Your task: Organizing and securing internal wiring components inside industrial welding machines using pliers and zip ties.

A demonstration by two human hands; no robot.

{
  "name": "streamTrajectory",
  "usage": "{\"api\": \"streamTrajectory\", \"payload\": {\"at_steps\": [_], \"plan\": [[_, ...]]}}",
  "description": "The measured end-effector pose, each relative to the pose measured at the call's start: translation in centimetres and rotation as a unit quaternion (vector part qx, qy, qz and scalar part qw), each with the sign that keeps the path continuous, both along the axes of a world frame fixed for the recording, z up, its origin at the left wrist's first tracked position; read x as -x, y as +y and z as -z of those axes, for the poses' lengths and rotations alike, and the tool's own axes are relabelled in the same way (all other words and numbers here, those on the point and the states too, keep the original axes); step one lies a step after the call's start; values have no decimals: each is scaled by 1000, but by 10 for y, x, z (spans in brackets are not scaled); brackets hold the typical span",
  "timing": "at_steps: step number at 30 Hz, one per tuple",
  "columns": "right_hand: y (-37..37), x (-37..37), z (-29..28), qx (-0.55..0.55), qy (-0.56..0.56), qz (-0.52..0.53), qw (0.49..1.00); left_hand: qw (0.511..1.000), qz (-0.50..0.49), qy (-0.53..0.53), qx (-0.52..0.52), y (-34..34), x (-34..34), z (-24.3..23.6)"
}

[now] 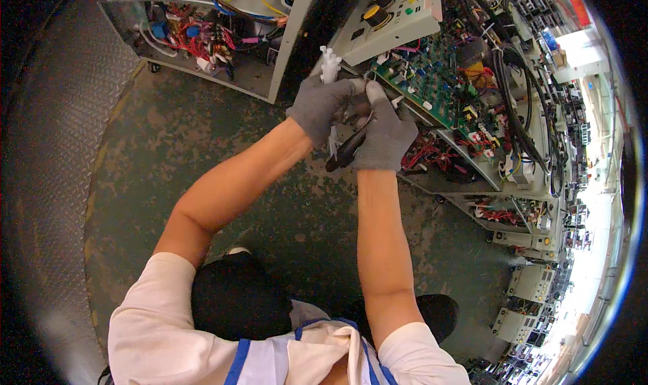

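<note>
My left hand (320,108), in a grey glove with pale fingertips, is closed around a bundle of white cable ties (330,66). Their heads stick up above the fist, and thin tails show below it. My right hand (386,130), gloved alike, is closed too, with a dark-handled hand tool (345,152) held against its palm. The tool's working end is hidden, so its exact kind cannot be made out. Thumbs and fingertips of both hands meet at the near corner of an opened machine, beside its green circuit board (422,78). Whatever they pinch there is too small to see.
A tilted control panel (405,20) with black and yellow knobs rises just beyond my hands. Another open metal cabinet (270,81) full of wiring stands at the upper left. Thick black cables (513,94) loop over the machine at right. More machines line the right side.
</note>
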State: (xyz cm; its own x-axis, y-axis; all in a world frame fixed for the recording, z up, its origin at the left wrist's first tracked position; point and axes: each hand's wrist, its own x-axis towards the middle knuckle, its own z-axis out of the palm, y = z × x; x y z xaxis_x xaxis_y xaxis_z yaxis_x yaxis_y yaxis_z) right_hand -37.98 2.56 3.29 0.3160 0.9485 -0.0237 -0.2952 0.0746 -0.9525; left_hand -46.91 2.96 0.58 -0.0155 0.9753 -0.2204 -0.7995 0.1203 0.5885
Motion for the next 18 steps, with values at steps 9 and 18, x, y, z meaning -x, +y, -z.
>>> {"api": "streamTrajectory", "payload": {"at_steps": [9,18], "plan": [[13,-1,3,-33,-119,18,992,998,40,-44,23,7,-3,10],[9,-6,-2,30,-86,-46,995,982,99,-164,-2,1,3,12]]}}
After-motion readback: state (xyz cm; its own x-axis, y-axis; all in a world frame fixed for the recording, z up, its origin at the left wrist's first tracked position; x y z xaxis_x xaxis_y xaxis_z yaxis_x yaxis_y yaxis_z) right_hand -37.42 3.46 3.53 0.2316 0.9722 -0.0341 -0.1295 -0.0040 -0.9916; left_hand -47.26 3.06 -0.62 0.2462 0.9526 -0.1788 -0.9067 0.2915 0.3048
